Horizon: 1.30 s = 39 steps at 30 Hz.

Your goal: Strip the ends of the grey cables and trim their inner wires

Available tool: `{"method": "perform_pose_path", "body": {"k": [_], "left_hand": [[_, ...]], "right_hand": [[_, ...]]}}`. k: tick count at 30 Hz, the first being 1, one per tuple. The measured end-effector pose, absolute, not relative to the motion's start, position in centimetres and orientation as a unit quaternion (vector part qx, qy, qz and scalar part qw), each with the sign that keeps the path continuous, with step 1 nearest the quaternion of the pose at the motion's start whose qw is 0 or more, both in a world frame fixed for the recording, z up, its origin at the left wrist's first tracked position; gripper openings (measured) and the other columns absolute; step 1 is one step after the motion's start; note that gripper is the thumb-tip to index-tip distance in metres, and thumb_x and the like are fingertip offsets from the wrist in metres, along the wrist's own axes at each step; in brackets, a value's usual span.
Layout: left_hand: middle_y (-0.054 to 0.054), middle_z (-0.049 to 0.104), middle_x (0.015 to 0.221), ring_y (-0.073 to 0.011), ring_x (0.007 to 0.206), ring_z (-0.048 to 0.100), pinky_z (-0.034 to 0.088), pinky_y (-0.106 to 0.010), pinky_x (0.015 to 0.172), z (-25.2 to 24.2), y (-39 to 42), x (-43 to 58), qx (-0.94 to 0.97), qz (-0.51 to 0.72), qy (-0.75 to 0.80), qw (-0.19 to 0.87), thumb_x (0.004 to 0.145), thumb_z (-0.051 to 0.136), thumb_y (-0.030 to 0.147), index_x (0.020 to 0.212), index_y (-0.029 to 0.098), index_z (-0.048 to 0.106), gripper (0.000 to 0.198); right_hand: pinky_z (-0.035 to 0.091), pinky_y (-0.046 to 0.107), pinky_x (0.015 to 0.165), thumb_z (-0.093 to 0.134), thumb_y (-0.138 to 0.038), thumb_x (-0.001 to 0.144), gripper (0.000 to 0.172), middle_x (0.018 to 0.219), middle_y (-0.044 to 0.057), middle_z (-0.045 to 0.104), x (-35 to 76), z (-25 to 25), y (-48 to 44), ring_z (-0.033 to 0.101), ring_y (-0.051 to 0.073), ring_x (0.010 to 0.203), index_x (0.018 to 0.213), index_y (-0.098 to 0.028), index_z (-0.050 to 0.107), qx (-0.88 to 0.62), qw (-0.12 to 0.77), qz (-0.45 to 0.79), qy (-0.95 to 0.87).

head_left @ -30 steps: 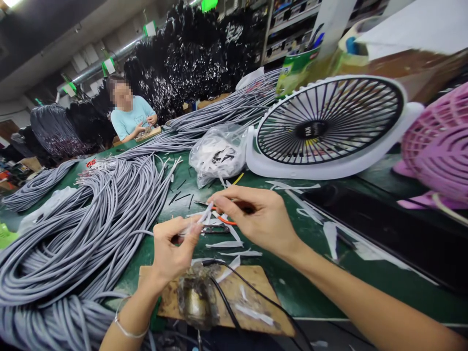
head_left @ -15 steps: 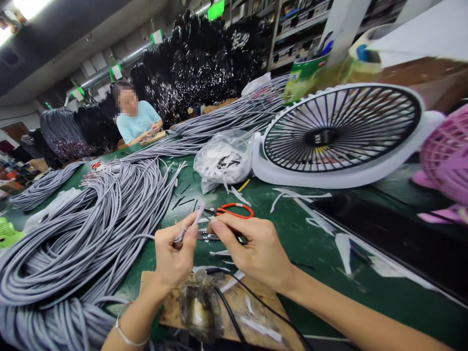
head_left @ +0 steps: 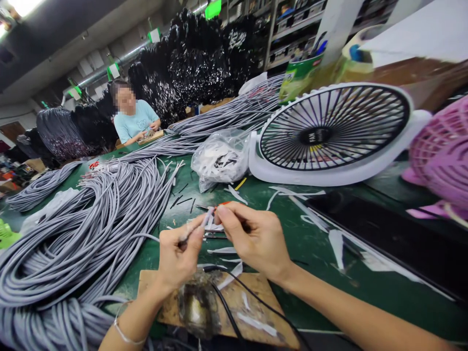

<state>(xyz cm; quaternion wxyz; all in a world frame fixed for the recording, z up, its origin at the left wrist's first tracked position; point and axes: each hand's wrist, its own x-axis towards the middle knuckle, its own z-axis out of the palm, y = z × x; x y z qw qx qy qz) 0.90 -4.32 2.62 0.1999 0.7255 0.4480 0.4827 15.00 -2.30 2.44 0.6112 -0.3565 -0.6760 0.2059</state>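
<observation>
My left hand (head_left: pixel 181 253) pinches the stripped end of a grey cable (head_left: pixel 148 237) between thumb and forefinger. A pale, whitish strip (head_left: pixel 208 217) sticks up from that end. My right hand (head_left: pixel 258 239) is closed in a pinch at the strip's tip; what its fingertips hold is too small to make out. Scissors (head_left: pixel 224 204) with red-orange handles lie behind the right hand, mostly hidden by it. Below both hands a wooden board (head_left: pixel 266 292) carries a brownish, glassy-looking lump (head_left: pixel 197 309) and black cords.
Bundles of grey cable (head_left: pixel 73 234) fill the left side. A clear bag (head_left: pixel 221 158) of white pieces stands beyond my hands. At right are a white fan (head_left: pixel 329 129), a pink fan (head_left: pixel 442 151) and a dark flat panel (head_left: pixel 380 234). Across the table sits a person (head_left: pixel 135 119).
My right hand has risen slightly and now covers most of the scissors' handles. The left hand has shifted a little right, and the pale strip leans further toward the right hand.
</observation>
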Motion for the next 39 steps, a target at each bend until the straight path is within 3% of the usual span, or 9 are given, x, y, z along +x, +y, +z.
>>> {"method": "perform_pose_path", "body": {"k": [7, 20, 25, 32, 36, 37, 39], "left_hand": [[-0.006, 0.069, 0.066, -0.0165, 0.059, 0.060, 0.051, -0.028, 0.062, 2.4, -4.1, 0.5, 0.677, 0.512, 0.470, 0.243, 0.085, 0.048, 0.038, 0.110, 0.016, 0.065, 0.037], [-0.005, 0.067, 0.059, -0.0187, 0.063, 0.061, 0.052, -0.028, 0.062, 2.0, -3.9, 0.7, 0.686, 0.505, 0.464, 0.241, 0.084, 0.049, 0.037, 0.109, 0.015, 0.065, 0.037], [-0.005, 0.071, 0.072, -0.0165, 0.062, 0.061, 0.053, -0.028, 0.064, 1.9, -4.0, 1.1, 0.679, 0.497, 0.470, 0.266, 0.085, 0.048, 0.037, 0.110, 0.015, 0.065, 0.037], [-0.009, 0.070, 0.097, -0.0230, 0.091, 0.063, 0.052, -0.033, 0.078, 1.9, -4.3, 1.9, 0.654, 0.530, 0.457, 0.286, 0.084, 0.049, 0.036, 0.110, 0.012, 0.064, 0.039], [-0.008, 0.072, 0.087, -0.0205, 0.083, 0.063, 0.051, -0.032, 0.077, 2.0, -4.7, 1.5, 0.685, 0.487, 0.453, 0.298, 0.083, 0.050, 0.036, 0.111, 0.014, 0.064, 0.038], [-0.008, 0.072, 0.085, -0.0194, 0.079, 0.063, 0.051, -0.031, 0.074, 2.3, -4.6, 1.4, 0.684, 0.485, 0.456, 0.298, 0.083, 0.050, 0.036, 0.110, 0.014, 0.065, 0.038], [-0.007, 0.071, 0.076, -0.0161, 0.067, 0.060, 0.050, -0.027, 0.064, 3.3, -4.1, 1.2, 0.666, 0.499, 0.466, 0.301, 0.082, 0.050, 0.039, 0.106, 0.012, 0.066, 0.040]], "right_hand": [[0.025, 0.020, 0.038, 0.041, -0.024, 0.084, 0.035, 0.042, -0.006, 0.032, 15.0, 2.7, -2.4, 0.028, 0.005, 0.037, 0.050, -0.018, 0.042, -0.323, 0.561, 0.252, -0.719], [0.026, 0.020, 0.038, 0.040, -0.026, 0.085, 0.033, 0.045, -0.005, 0.032, 14.2, 1.9, -2.7, 0.030, 0.006, 0.038, 0.053, -0.018, 0.041, -0.351, 0.586, 0.273, -0.677], [0.025, 0.021, 0.038, 0.041, -0.028, 0.085, 0.031, 0.045, -0.006, 0.031, 13.4, 1.4, -3.0, 0.029, 0.006, 0.038, 0.056, -0.019, 0.042, -0.374, 0.610, 0.277, -0.641], [0.027, 0.022, 0.039, 0.043, -0.034, 0.084, 0.033, 0.045, -0.006, 0.034, 12.4, 2.3, -1.9, 0.032, 0.007, 0.040, 0.055, -0.020, 0.040, -0.381, 0.651, 0.278, -0.595], [0.023, 0.022, 0.036, 0.041, -0.039, 0.086, 0.038, 0.043, -0.007, 0.025, 15.8, 5.7, 0.8, 0.027, 0.006, 0.035, 0.054, -0.024, 0.027, -0.370, 0.767, 0.299, -0.430], [0.022, 0.022, 0.036, 0.041, -0.038, 0.086, 0.034, 0.044, -0.008, 0.024, 16.8, 6.5, 1.3, 0.027, 0.006, 0.034, 0.057, -0.024, 0.030, -0.355, 0.791, 0.293, -0.403], [0.027, 0.022, 0.039, 0.049, -0.037, 0.083, 0.026, 0.053, -0.005, 0.037, 18.2, 7.7, 1.9, 0.036, 0.007, 0.041, 0.063, -0.022, 0.041, -0.333, 0.756, 0.247, -0.507]]}}
